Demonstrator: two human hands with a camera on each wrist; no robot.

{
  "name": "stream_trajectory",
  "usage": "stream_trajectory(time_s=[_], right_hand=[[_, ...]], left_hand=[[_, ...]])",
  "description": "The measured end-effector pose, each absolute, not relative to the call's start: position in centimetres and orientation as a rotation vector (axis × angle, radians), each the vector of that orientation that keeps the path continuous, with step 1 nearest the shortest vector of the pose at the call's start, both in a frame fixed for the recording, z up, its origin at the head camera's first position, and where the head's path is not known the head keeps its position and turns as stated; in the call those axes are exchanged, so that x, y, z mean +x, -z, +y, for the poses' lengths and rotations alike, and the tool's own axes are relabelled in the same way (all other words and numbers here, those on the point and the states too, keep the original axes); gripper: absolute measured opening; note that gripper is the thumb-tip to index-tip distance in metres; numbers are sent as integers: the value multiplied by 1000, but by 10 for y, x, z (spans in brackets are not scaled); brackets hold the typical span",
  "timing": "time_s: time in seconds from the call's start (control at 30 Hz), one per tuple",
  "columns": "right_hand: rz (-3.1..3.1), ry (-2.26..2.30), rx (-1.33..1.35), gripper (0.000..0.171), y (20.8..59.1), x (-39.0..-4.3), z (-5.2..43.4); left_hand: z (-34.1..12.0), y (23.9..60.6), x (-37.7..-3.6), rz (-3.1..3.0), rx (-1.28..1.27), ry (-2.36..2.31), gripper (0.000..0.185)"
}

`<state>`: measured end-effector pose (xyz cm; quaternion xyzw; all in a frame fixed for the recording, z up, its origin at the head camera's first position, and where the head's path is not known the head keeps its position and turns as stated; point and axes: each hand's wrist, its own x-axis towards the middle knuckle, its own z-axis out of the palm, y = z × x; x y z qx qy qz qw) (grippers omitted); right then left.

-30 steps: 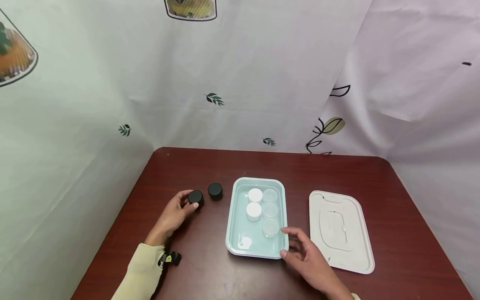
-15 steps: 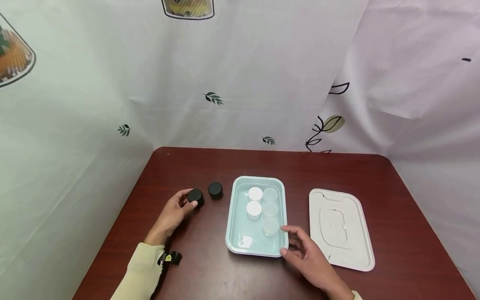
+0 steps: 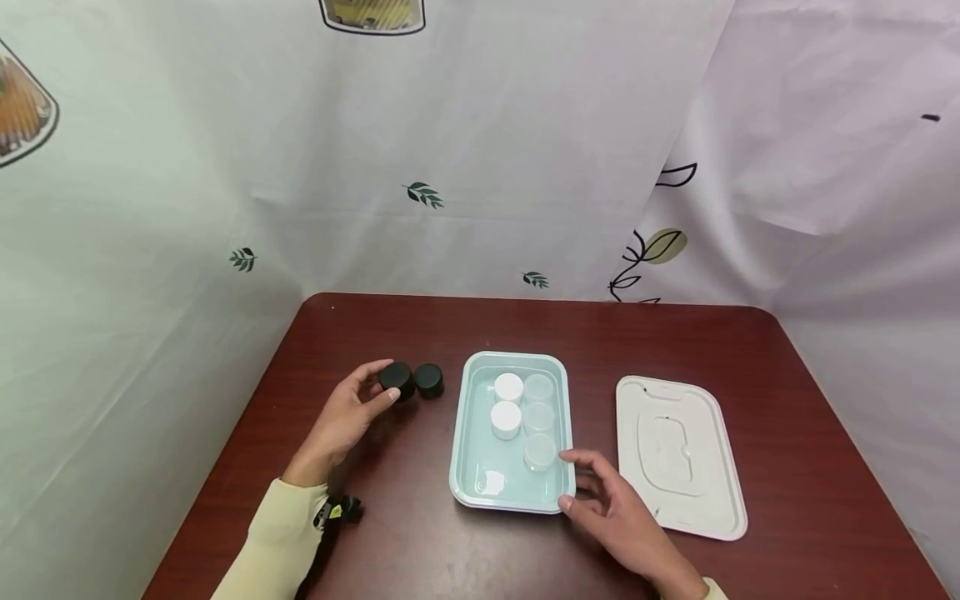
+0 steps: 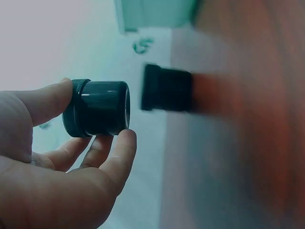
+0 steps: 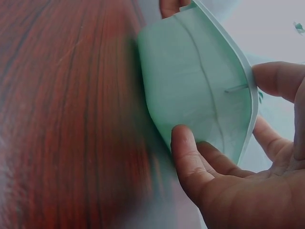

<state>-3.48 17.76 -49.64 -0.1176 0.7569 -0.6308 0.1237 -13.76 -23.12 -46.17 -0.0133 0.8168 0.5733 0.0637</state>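
Head view, left hand: the left hand point(image 3: 347, 417), left of centre, grasps a black jar point(image 3: 396, 379) between thumb and fingers; the jar appears lifted just off the desk point(image 3: 420, 542) and sits just beside a second black jar point(image 3: 429, 379).
Head view, right hand: the right hand point(image 3: 611, 512), lower centre-right, has relaxed fingers resting at the near right corner of the mint tray point(image 3: 468, 475), clasping nothing.
Head view, tray contents: two white-capped jars point(image 3: 507, 387) and three clear uncapped cups point(image 3: 539, 451) stand in two columns in the tray's far half.
Head view, surroundings: a white tray lid point(image 3: 678, 454) lies flat at right, apart from the tray.
Left wrist view: thumb and fingers point(image 4: 119, 152) pinch the black jar point(image 4: 97, 108) at its cap and base, its axis horizontal in frame; the second black jar point(image 4: 167, 88) is blurred, right of it.
Right wrist view: the thumb point(image 5: 188, 155) presses the tray's outer wall point(image 5: 190, 90); the other fingers lie past the rim.
Step in hand: judged as the pick-up of the black jar, with the tray steadied.
Next move: likely calls for a firm grasp and clearance over the tray rim toward open floor.
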Motion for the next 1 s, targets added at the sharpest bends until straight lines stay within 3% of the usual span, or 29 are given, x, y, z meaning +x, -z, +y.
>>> stream_trajectory(time_s=[0.5,1.0], right_hand=[[2212,1818,-325,49,494,-34,177],[2205,1819,-333,49,492,-34,176]], left_hand=[[-167,417,-118,2330,440,-1726,54],[-114,428,-105,2345,654,-1439,52]])
